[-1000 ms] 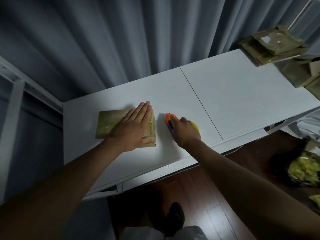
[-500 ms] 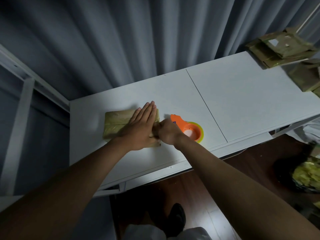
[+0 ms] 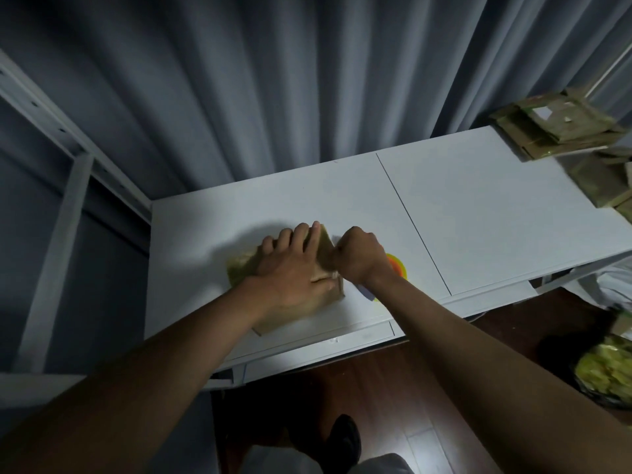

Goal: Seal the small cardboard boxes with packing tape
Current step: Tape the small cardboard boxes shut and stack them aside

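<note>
Brown box: my small cardboard box [image 3: 297,311] sits on the white table [image 3: 478,213], near the front edge, and it looks tipped up on one side.
Left hand: my left hand [image 3: 290,271] lies flat on top of the box with the fingers straight and close together. The thumb lies along the right side of the top. It presses down and grips nothing.
Right hand: my right hand [image 3: 359,256] is curled into a fist, right at the box's right edge and touching my left hand. It seems to pinch something at that edge, but it is too blurry for me to tell what.
Tape holder: the orange and yellow tape holder [image 3: 396,266] lies on the table just behind my right wrist. My hand hides most of it.
Other boxes: flat brown cardboard [image 3: 561,128] is piled at the far right corner of the table.
Behind: grey curtain [image 3: 273,80] hangs along the back.
</note>
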